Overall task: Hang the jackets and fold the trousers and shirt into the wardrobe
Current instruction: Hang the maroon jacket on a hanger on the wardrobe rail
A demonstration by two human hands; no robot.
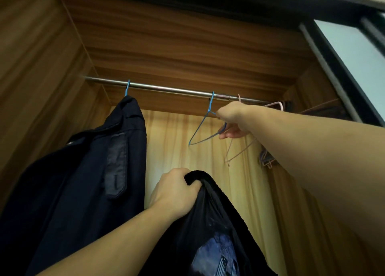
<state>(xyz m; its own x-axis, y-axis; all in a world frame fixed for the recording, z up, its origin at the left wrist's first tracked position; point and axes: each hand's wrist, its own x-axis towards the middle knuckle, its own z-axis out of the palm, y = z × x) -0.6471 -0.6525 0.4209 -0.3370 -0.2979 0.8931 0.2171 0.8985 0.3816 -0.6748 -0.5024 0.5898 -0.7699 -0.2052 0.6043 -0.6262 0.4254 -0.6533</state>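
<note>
Right hand raised, fingers around blue hanger on rail.

Right hand grips empty blue hanger hooked on metal rail. Left hand clutches black jacket by its collar. Dark navy jacket hangs left on another blue hanger. Pink hangers behind right hand.

One metal rail spans the wardrobe. Two dark garments show: a navy jacket hanging at left, a black one near. Two blue hangers and at least two pink hangers are visible.
</note>
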